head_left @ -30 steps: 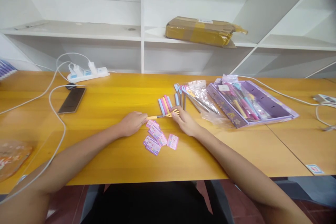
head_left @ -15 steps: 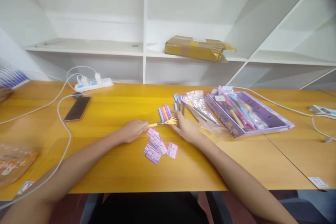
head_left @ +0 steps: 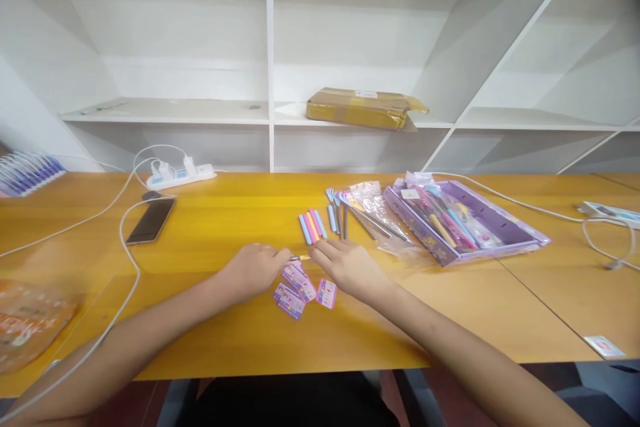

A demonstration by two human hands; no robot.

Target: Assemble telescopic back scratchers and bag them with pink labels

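My left hand [head_left: 260, 268] is closed, its thumb and fingers pinching one end of a small back scratcher [head_left: 300, 257]. My right hand [head_left: 347, 268] is closed around the other end, so only a short stretch of dark rod and a yellow bit shows between them. The yellow claw head is hidden by my right fingers. Just below lie several purple printed cards [head_left: 300, 282], overlapping, with a single card [head_left: 327, 293] to their right. Above the hands, several pink, yellow and blue grip tubes [head_left: 313, 226] lie side by side.
Metal back scratchers [head_left: 345, 210] with coloured claw heads lie right of the tubes, by clear plastic bags [head_left: 370, 197]. A purple box [head_left: 520, 237] holds bagged scratchers. At left are a phone [head_left: 151, 220], a power strip [head_left: 187, 175] and white cables. A taped carton [head_left: 357, 109] sits on the shelf.
My right hand has closed over the yellow claw head, which showed openly before. The view has tilted up slightly.
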